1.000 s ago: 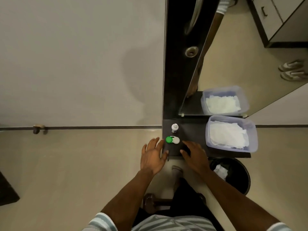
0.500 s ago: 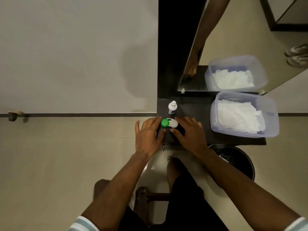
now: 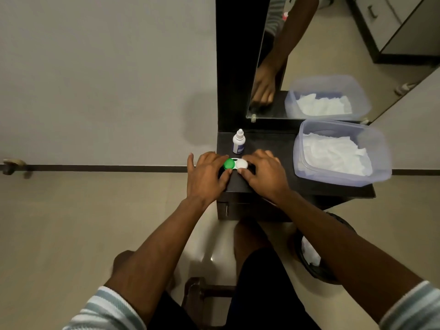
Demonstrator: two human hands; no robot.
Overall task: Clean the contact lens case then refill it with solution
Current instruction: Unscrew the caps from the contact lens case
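Observation:
The contact lens case (image 3: pixel 235 164) lies on the dark shelf (image 3: pixel 273 144), one cap green and one cap white. My left hand (image 3: pixel 207 175) curls its fingers and thumb round the green cap side. My right hand (image 3: pixel 263 172) holds the white cap side between thumb and fingers. Just behind the case stands a small white solution bottle (image 3: pixel 238 142) with a blue label, upright and capped, untouched.
A clear plastic tub (image 3: pixel 381 148) of white tissues sits on the shelf's right half. A mirror (image 3: pixel 309 55) rises behind the shelf. A black bin (image 3: pixel 316 270) with tissue in it stands on the floor, lower right. A drawer handle (image 3: pixel 226 210) shows under the shelf.
Both hands moved forward from the shelf's front edge and closed round the lens case, left on the green cap, right on the white. The view has drawn closer.

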